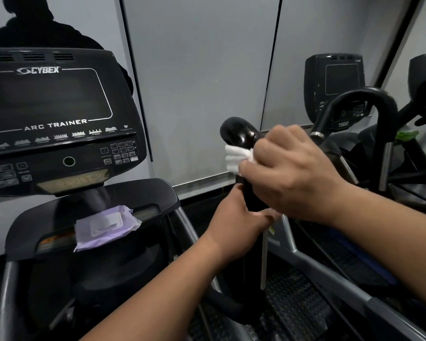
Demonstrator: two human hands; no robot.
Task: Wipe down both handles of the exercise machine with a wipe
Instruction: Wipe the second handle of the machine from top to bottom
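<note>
Hands first: we see both of them on the same black handle [241, 135] of the exercise machine, the one that rises just right of the console [57, 119]. Our right hand [295, 173] is wrapped around the upper part of that handle, fingers curled, with a white wipe [237, 157] bunched between the fingers and the handle; a wad of the wipe sticks out on the left side of the grip. Above the hand, the rounded glossy tip of the handle shows, with small wet-looking specks on it. Our left hand [236, 217] holds the same handle lower down, just beneath the right hand, its fingers closed round the dark shaft. Below it a thin pale metal rod [264, 257] runs downward.

To the left, the console reads CYBEX and ARC TRAINER, its screen dark. On the tray [143, 193] beneath it lies a lilac pack of wipes [106, 223] with a white flap lid, closed. We cannot make out the machine's other handle from here. Further right stands a second machine [335, 84] with its own dark console and a curved black bar [369, 97]. Grey wall panels fill the background, and a dark shadow of a person falls on the wall above the console.
</note>
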